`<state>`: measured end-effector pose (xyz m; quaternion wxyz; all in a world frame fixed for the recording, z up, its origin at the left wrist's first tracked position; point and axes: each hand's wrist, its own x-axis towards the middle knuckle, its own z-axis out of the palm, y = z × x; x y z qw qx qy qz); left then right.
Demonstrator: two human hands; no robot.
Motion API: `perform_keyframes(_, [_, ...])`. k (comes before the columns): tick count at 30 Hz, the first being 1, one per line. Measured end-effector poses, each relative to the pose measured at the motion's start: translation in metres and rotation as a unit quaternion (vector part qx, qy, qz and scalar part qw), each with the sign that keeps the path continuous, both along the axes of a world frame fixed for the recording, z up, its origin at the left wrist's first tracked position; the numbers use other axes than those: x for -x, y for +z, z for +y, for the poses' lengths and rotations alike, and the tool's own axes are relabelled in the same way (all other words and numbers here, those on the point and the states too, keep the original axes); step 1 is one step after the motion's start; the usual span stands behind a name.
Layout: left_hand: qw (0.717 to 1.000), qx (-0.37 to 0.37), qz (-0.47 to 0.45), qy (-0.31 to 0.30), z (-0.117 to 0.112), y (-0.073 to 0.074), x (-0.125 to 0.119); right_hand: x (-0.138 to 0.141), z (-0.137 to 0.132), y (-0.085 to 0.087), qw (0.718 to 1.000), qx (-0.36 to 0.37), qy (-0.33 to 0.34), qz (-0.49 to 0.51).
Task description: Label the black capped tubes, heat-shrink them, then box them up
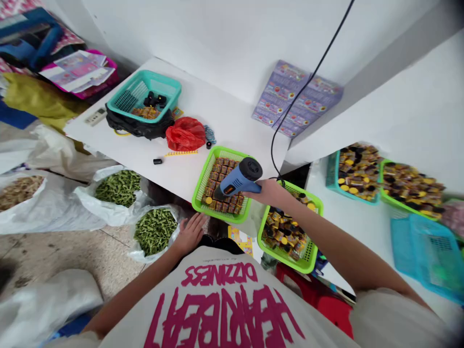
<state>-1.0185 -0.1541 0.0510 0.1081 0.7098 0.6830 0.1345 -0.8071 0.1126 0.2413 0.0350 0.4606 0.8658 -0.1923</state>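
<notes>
A white table [232, 118] runs under the middle basket [222, 216], a lime-green one at the table's near edge. The person's shirt [221, 270], pale with magenta lettering, fills the space on the near side of that basket. To the basket's left, below table height, two white sacks [84, 199] hold green pods [155, 232]. Beyond it and to the right, a purple sheet [297, 99] printed with repeated panels leans by the wall. Just right of the middle basket is the right basket [319, 210], also lime, heaped with jars bearing black and yellow lids. Far to the left and beyond stands a teal basket [163, 79] with a few dark pieces and some labels inside, a black bag [145, 126] bunched beneath it. Between that and the middle basket sits a crumpled red bag [186, 134].

The blue heat gun [235, 181] is over the middle basket, its nozzle tilted down at the jars [221, 169] packed there in rows. The right hand [266, 191] has its fingers curled around the gun's handle. The left hand [190, 232] lies flat and loosely spread, palm down, grasping nothing visible, just off the basket's near left corner; whether it touches the table cannot be told. A small black cap [157, 161] lies left of the basket.
</notes>
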Motion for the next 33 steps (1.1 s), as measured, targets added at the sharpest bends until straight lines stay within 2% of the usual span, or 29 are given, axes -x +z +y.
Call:
perform_keyframes(3, [0.998,-0.016,0.012,0.053,-0.037,0.0,0.009,0.014,0.001,-0.016,0.998,0.059,0.035,-0.009])
perform_keyframes(6, [0.989,-0.033,0.031,0.137,-0.065,0.003,0.015,0.022,0.005,-0.027,0.996,0.08,0.039,-0.013])
perform_keyframes(9, [0.974,-0.038,0.051,0.216,-0.066,0.01,0.017,0.024,0.01,-0.033,0.996,0.083,0.034,-0.013])
perform_keyframes(12, [0.97,-0.025,0.056,0.236,-0.029,0.018,0.015,0.014,0.012,-0.03,0.998,0.064,-0.002,-0.011])
perform_keyframes(15, [0.98,0.001,0.044,0.194,0.029,0.02,0.009,-0.004,0.012,-0.019,0.998,0.029,-0.063,-0.011])
perform_keyframes(17, [0.986,0.019,0.033,0.163,0.063,0.017,0.002,-0.017,0.012,-0.01,0.995,0.03,-0.1,-0.003])
perform_keyframes(19, [0.988,0.036,0.025,0.15,0.084,0.013,-0.004,-0.029,0.01,-0.003,0.99,0.032,-0.137,0.005])
perform_keyframes(21, [0.987,0.048,0.021,0.15,0.086,0.009,-0.009,-0.036,0.008,0.001,0.986,0.031,-0.166,0.006])
perform_keyframes(23, [0.988,0.051,0.016,0.147,0.071,0.008,-0.009,-0.038,0.006,0.0,0.983,0.047,-0.175,0.002])
perform_keyframes(27, [0.988,0.032,0.009,0.151,0.013,0.009,0.004,-0.025,-0.003,-0.009,0.979,0.126,-0.162,0.002])
perform_keyframes(30, [0.981,-0.001,0.014,0.195,-0.026,0.009,0.019,-0.004,-0.01,-0.02,0.974,0.179,-0.138,0.007])
perform_keyframes(33, [0.967,-0.041,0.017,0.249,-0.047,0.008,0.032,0.015,-0.015,-0.027,0.973,0.199,-0.119,0.009])
